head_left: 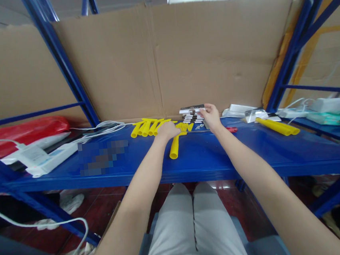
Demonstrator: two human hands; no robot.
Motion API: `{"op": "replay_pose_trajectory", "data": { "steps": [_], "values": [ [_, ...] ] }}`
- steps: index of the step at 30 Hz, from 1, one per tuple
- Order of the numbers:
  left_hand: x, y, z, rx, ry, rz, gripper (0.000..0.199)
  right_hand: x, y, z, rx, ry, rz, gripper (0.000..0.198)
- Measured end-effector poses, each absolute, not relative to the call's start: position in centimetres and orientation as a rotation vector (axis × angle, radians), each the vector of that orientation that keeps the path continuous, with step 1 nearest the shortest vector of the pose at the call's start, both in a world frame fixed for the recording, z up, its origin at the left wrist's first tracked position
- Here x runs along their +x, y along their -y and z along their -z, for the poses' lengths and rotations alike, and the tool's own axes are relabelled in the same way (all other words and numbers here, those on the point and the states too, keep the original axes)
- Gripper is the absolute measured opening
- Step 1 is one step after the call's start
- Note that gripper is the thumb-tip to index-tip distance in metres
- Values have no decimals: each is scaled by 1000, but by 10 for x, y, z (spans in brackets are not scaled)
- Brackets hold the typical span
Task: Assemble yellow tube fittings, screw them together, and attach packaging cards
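At the back of the blue shelf, my right hand (211, 117) is closed with its fingertips on the end of a flat black-and-white packet (190, 109). That packet is at the top of a stack of similar packets (191, 117). My left hand (168, 131) is curled among yellow plastic pieces, and what its fingers hold, if anything, is hidden. Just right of it lies a yellow tube-handled piece (174, 148), its open end toward me. Several similar yellow pieces (144, 128) lie in a row to the left, and small yellow parts (184, 127) sit between my hands.
A red-handled tool (232, 129) lies right of my right hand. Farther right are two yellow tubes (278, 126) and clear-wrapped packets (256, 115). A white power strip (52, 159) and coiled cable (110, 127) are at left. Cardboard (157, 60) backs the shelf (214, 155) between blue posts.
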State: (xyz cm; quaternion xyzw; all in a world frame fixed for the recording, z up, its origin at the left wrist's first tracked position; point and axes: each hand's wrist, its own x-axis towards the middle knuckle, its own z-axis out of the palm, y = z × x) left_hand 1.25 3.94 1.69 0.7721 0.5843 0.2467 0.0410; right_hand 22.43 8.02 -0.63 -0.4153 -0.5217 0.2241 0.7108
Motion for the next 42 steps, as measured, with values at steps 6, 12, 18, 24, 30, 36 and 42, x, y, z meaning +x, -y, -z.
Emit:
{"op": "replay_pose_trajectory", "data": {
  "steps": [6, 12, 18, 24, 30, 36, 42],
  "values": [
    [8, -52, -8, 2010, -1587, -908, 33, 223, -79, 6, -919, 1148, -499, 34],
    [5, -54, -5, 1908, -1562, -850, 33, 225, -82, 8, -934, 1154, -494, 39],
    [10, -41, -10, 1972, -1669, -680, 33, 225, -80, 7, -918, 1162, -499, 36],
    [11, -36, -13, 2026, -1666, -747, 29, 227, -82, 7, -907, 1171, -498, 37],
    [9, -36, -17, 1980, -1605, -903, 29, 229, -80, 4, -902, 1139, -456, 38],
    [11, -37, -19, 1690, -1494, -1161, 22, 236, -83, 4, -822, 1119, -346, 37],
    [10, -46, -20, 1314, -1368, -1405, 12, 239, -87, 4, -718, 1107, -347, 35]
  ]
}}
